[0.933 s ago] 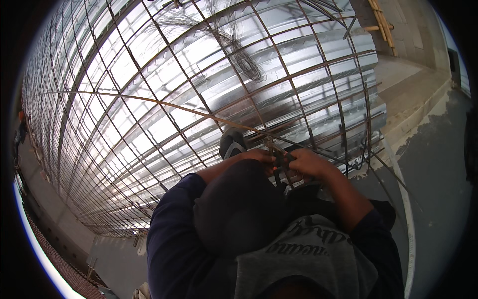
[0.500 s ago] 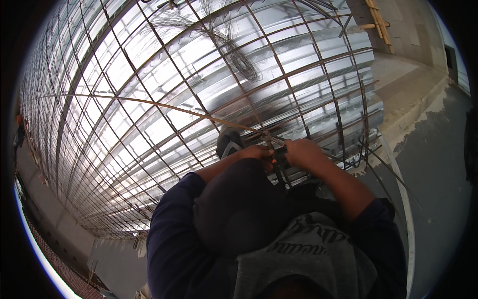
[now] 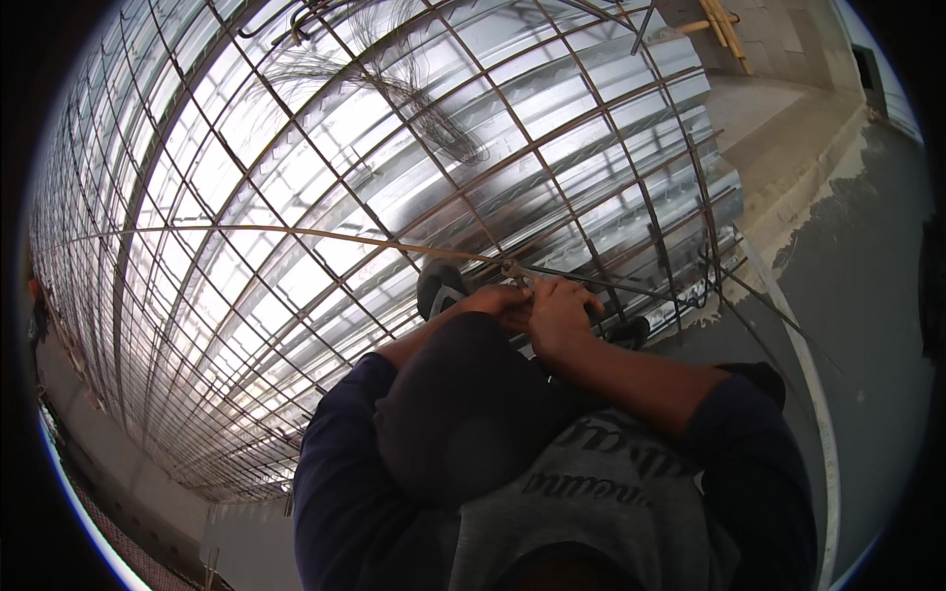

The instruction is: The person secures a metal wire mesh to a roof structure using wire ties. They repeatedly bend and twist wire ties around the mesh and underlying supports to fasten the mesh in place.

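Just in front of my knee, my left hand (image 3: 500, 301) is closed around the handles of a pair of pincers. My right hand (image 3: 562, 307) lies against it, fingers curled over the same handles, which the two hands mostly hide. The head of the pincers (image 3: 513, 273) shows beyond my fingers, up against a long thin brown bar (image 3: 345, 236) where it meets the steel mesh. That rebar mesh (image 3: 537, 148) spreads over shiny ribbed metal decking (image 3: 591, 163). Any wire in the jaws is too small to make out.
A loose bundle of thin tie wire (image 3: 448, 133) lies on the mesh ahead. My shoe (image 3: 439, 286) stands on the decking left of my hands. Bar ends (image 3: 778, 310) stick out past the decking edge at right, beside a grey floor (image 3: 877, 276). Yellow poles (image 3: 724, 34) are at the far right.
My right hand has come in against my left and rolled over the pincers, covering handles that showed before. The whole view has shifted slightly, so the mesh sits further left.
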Demonstrator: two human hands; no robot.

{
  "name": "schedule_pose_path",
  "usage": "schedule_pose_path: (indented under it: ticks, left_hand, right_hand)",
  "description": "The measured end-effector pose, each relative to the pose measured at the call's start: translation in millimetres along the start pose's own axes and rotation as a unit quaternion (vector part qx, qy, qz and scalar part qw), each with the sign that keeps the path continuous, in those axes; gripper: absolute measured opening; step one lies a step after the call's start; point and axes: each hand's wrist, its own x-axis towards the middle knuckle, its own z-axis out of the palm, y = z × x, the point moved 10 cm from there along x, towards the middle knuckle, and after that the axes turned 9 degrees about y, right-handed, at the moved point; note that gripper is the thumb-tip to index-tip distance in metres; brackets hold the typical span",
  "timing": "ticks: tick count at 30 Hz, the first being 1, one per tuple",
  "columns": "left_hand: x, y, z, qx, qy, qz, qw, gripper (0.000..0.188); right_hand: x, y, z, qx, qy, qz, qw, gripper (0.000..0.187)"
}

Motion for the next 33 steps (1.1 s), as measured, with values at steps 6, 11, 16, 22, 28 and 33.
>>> schedule_pose_path:
  ticks: [6,11,16,22,28,33]
  left_hand:
    - [-6.8,9.0,0.4,-0.031,0.036,0.018,0.999,0.038]
    - [-17.6,24.4,-10.6,0.060,0.065,0.077,0.993,0.028]
    - [-25.2,62.0,-63.2,0.564,0.277,0.279,0.726,0.036]
    - [-62.4,76.7,-1.7,0.710,0.207,0.388,0.549,0.047]
    - [-58.0,68.3,80.1,0.707,0.034,0.595,0.380,0.049]
    - [-24.0,58.2,71.6,0.737,0.022,0.481,0.475,0.033]
  right_hand:
    - [8.3,-1.4,-10.3,-0.062,0.077,0.009,0.995,0.058]
    - [1.7,10.1,-30.3,0.137,-0.105,-0.009,0.985,0.046]
    - [10.7,25.7,-9.0,0.260,-0.094,-0.048,0.960,0.038]
    - [15.1,56.9,78.5,0.354,0.066,0.038,0.932,0.038]
    - [4.5,15.0,79.4,0.631,-0.175,-0.033,0.755,0.035]
    - [-10.7,10.0,78.7,0.794,-0.267,0.049,0.544,0.038]
